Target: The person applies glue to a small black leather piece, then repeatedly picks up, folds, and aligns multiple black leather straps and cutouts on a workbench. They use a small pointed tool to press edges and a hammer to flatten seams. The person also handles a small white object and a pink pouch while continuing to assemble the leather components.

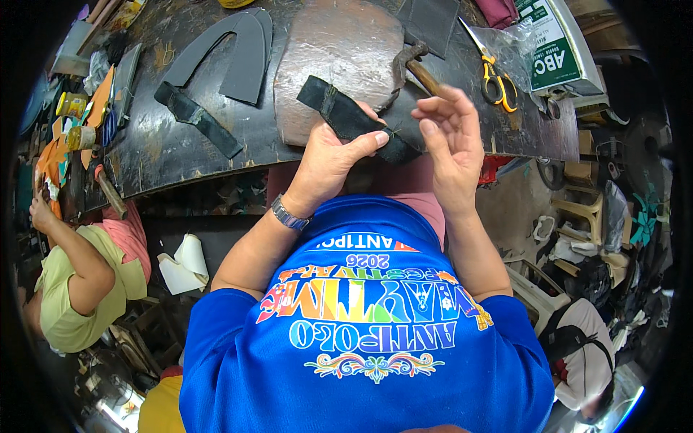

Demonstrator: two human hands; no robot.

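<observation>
My left hand [323, 160] grips a black strap piece [339, 112], the thumb pressed on its upper face, over the table's near edge. Stitching and loose thread ends show on the strap. To its right, my right hand [456, 148] is raised with its fingers loosely bent and apart; I make out nothing in it. Just beyond those fingers lies a hammer [424, 76] with a wooden handle, its head resting at the edge of a worn brown slab [325, 54]. A second black strap piece [206, 128] lies on the table to the left.
Past the second strap is a dark grey U-shaped sheet [249, 61]. Orange-handled scissors [497, 83] and a green-and-white can [559, 65] stand at the right of the dark table [162, 155]. Another person [86, 278] works at the left; one more [585, 353] sits lower right.
</observation>
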